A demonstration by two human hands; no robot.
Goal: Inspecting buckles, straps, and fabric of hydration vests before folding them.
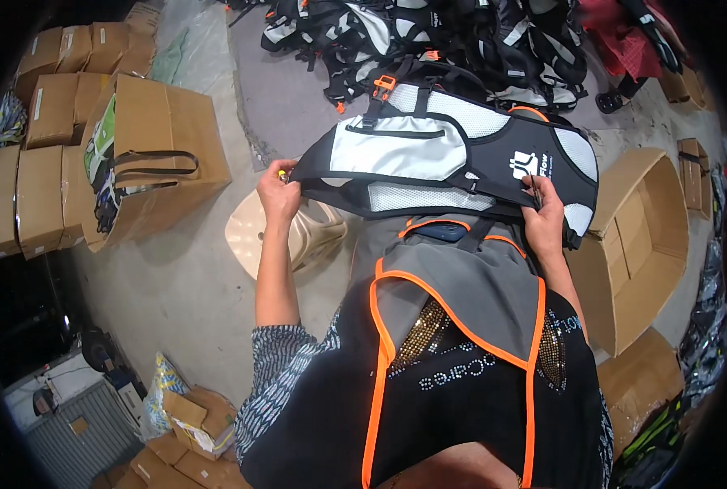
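A black, white and grey backpack with mesh padding lies stretched across in front of me at lap height. My left hand is closed on the tip of its padded side wing, which has a white zipped pocket. A tiny yellow thing shows at those fingertips, too small to name. My right hand is closed at the near edge of the back panel; a slim dark object, not clear in kind, shows between its fingers. An orange buckle sits on a strap along the far side.
A pile of similar backpacks lies on a grey sheet ahead. A beige plastic stool stands left of me. An open carton with packed goods is at left, beside stacked cartons. Another open carton stands at right.
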